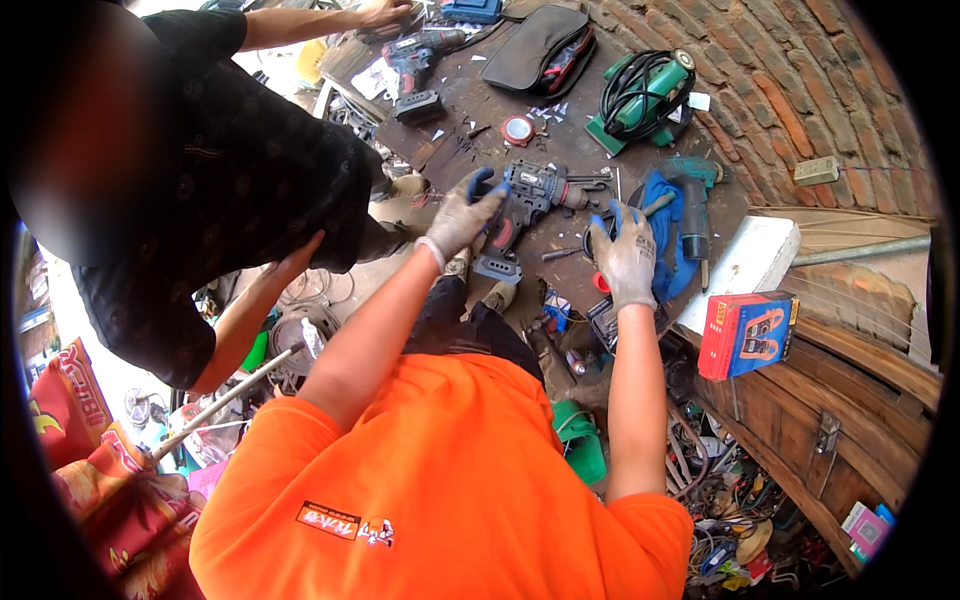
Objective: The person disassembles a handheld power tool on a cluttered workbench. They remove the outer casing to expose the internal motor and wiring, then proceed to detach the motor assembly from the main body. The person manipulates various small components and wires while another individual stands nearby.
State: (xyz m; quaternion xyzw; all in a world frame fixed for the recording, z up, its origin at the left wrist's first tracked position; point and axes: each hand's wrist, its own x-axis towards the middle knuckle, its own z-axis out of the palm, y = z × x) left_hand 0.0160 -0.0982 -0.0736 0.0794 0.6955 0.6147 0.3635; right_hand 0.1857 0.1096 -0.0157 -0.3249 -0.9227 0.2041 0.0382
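A grey-and-black cordless drill (527,200) with a red ring near its chuck lies on its side at the near edge of the brown workbench (450,155). My left hand (465,215), in a pale glove with blue fingertips, is at the back of the drill, fingers stretched toward its body; whether they touch is unclear. To the right of the chuck, my right hand (628,260), gloved alike, spreads its fingers over small tools. A blue cloth (676,235) and a teal drill (692,195) lie just beyond it.
At left, a person in black (260,170) leans by the bench, one hand near another cordless drill (412,60). Farther back are a black case (540,50), a green corded tool (645,95) and a round tin (518,130). A red-and-blue box (748,335) stands right, beside a brick wall (790,90).
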